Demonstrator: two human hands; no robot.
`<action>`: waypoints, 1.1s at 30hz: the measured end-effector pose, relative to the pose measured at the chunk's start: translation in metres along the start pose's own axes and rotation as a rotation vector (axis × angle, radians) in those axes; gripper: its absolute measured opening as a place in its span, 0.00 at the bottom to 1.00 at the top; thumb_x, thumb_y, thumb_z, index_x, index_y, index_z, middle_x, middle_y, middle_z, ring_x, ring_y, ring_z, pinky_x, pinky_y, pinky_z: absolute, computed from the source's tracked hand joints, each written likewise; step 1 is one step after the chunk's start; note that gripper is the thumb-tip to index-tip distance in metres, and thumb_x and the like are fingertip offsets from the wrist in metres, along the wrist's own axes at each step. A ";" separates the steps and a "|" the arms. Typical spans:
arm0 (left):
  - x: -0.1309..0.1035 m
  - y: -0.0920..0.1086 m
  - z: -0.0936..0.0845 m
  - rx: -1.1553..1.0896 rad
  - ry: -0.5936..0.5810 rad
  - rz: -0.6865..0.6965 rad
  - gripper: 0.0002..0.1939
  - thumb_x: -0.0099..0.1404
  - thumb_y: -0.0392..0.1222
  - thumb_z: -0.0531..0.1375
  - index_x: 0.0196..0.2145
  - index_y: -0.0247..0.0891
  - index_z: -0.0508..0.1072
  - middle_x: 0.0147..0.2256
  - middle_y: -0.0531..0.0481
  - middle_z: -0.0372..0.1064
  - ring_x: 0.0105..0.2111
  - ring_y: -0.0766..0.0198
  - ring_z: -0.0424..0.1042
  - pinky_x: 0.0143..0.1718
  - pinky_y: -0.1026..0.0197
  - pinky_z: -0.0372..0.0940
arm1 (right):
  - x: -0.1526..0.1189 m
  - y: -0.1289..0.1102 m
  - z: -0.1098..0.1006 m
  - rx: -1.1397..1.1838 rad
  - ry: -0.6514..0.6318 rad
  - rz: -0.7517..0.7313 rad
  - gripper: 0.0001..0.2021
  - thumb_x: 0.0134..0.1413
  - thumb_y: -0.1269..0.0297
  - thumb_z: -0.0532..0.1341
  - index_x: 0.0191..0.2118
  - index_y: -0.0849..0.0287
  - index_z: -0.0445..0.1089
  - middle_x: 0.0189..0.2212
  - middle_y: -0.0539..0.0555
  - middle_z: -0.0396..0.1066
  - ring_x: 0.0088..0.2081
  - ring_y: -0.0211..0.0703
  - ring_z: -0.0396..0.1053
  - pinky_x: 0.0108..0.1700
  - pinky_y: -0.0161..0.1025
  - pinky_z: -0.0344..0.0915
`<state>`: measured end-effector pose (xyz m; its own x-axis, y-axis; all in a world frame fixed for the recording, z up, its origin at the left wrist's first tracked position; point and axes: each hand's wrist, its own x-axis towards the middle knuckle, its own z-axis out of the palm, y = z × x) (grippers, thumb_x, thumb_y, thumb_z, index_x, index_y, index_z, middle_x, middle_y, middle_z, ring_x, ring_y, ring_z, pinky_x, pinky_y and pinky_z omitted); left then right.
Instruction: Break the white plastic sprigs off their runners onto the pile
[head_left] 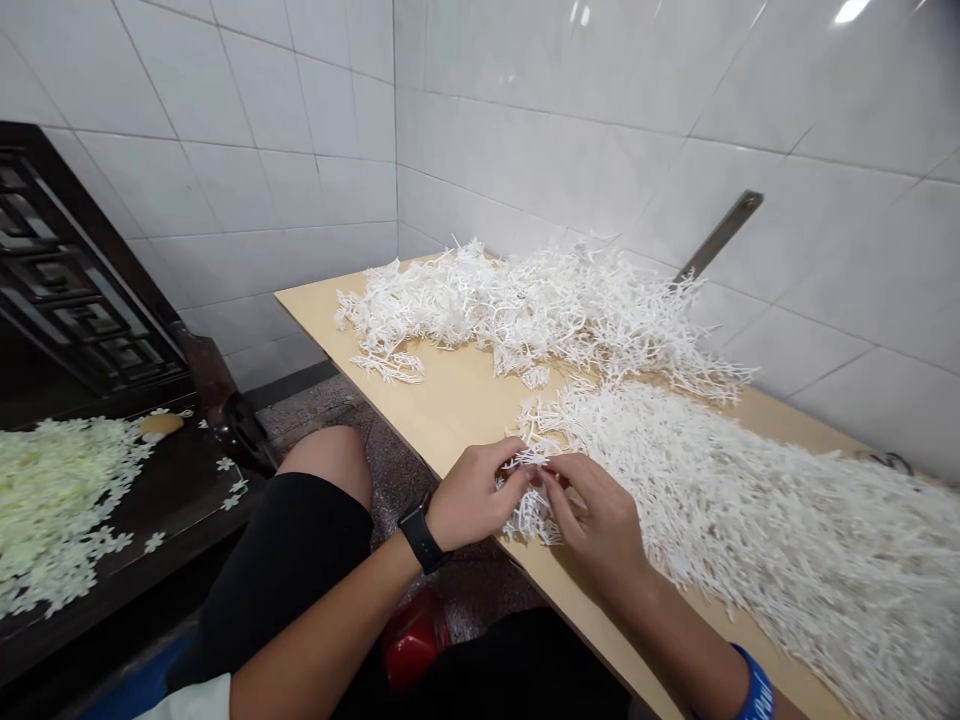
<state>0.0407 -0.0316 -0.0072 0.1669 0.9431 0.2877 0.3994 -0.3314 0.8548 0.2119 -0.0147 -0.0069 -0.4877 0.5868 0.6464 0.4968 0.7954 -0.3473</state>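
Note:
Both of my hands meet over the near edge of the wooden board. My left hand, with a black watch on its wrist, pinches a small white branched sprig. Thumb and forefinger of my right hand are closed at the same sprig, their tips almost touching those of my left hand. More white strands lie just under my fingers. To the right spreads a large heap of white branched pieces; a looser pile sits toward the back of the board.
A metal strip leans on the tiled wall behind the board. At the left, a dark wooden bench bears pale green-white flower pieces. Below the board are my knees and a red object.

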 end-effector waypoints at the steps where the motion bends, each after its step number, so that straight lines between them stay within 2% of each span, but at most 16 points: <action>1: -0.001 0.001 0.001 0.012 0.001 0.005 0.10 0.68 0.37 0.53 0.28 0.38 0.62 0.24 0.55 0.62 0.26 0.67 0.61 0.29 0.65 0.53 | 0.000 0.000 0.000 -0.002 0.000 0.004 0.04 0.65 0.73 0.56 0.41 0.60 0.67 0.32 0.54 0.72 0.34 0.43 0.69 0.37 0.38 0.66; 5: -0.002 0.002 0.004 0.070 0.010 -0.012 0.07 0.66 0.36 0.53 0.29 0.37 0.65 0.26 0.53 0.67 0.26 0.66 0.64 0.29 0.64 0.54 | 0.000 0.001 -0.001 -0.005 -0.020 0.053 0.04 0.65 0.71 0.56 0.42 0.59 0.67 0.32 0.53 0.71 0.33 0.42 0.69 0.35 0.37 0.66; 8: -0.002 0.001 0.005 0.081 0.018 -0.047 0.08 0.65 0.36 0.54 0.27 0.36 0.68 0.23 0.54 0.67 0.24 0.67 0.63 0.27 0.65 0.53 | 0.000 0.002 -0.002 -0.001 -0.033 0.071 0.03 0.64 0.71 0.56 0.40 0.58 0.67 0.31 0.52 0.71 0.32 0.41 0.69 0.36 0.37 0.66; 11: -0.002 -0.001 0.004 0.016 0.022 -0.065 0.09 0.64 0.36 0.55 0.27 0.36 0.72 0.23 0.54 0.69 0.25 0.67 0.65 0.26 0.66 0.55 | 0.000 0.002 -0.002 0.001 -0.025 0.071 0.02 0.64 0.70 0.57 0.40 0.57 0.67 0.30 0.50 0.70 0.30 0.39 0.68 0.34 0.35 0.65; 15: -0.002 -0.002 0.003 -0.121 0.036 -0.067 0.10 0.63 0.35 0.56 0.33 0.35 0.79 0.30 0.52 0.76 0.31 0.65 0.71 0.33 0.67 0.61 | 0.001 0.000 -0.003 0.003 -0.013 0.080 0.03 0.63 0.70 0.57 0.40 0.56 0.67 0.28 0.49 0.69 0.29 0.39 0.68 0.33 0.35 0.65; 23: -0.001 -0.002 0.004 -0.225 0.052 -0.106 0.11 0.63 0.37 0.58 0.37 0.35 0.81 0.34 0.51 0.79 0.36 0.61 0.75 0.35 0.67 0.64 | 0.001 -0.001 -0.003 0.009 0.023 0.054 0.05 0.63 0.71 0.56 0.42 0.56 0.67 0.32 0.52 0.72 0.31 0.42 0.70 0.35 0.39 0.67; 33: -0.003 0.001 0.011 -0.012 0.173 -0.174 0.10 0.56 0.34 0.59 0.33 0.36 0.81 0.25 0.53 0.76 0.22 0.68 0.66 0.26 0.66 0.57 | -0.001 -0.001 0.001 -0.067 -0.041 0.090 0.04 0.64 0.69 0.54 0.37 0.58 0.65 0.28 0.52 0.70 0.29 0.41 0.69 0.31 0.37 0.63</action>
<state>0.0503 -0.0350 -0.0115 -0.0604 0.9770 0.2043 0.3978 -0.1642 0.9027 0.2116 -0.0162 -0.0079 -0.4671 0.6626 0.5855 0.5864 0.7277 -0.3557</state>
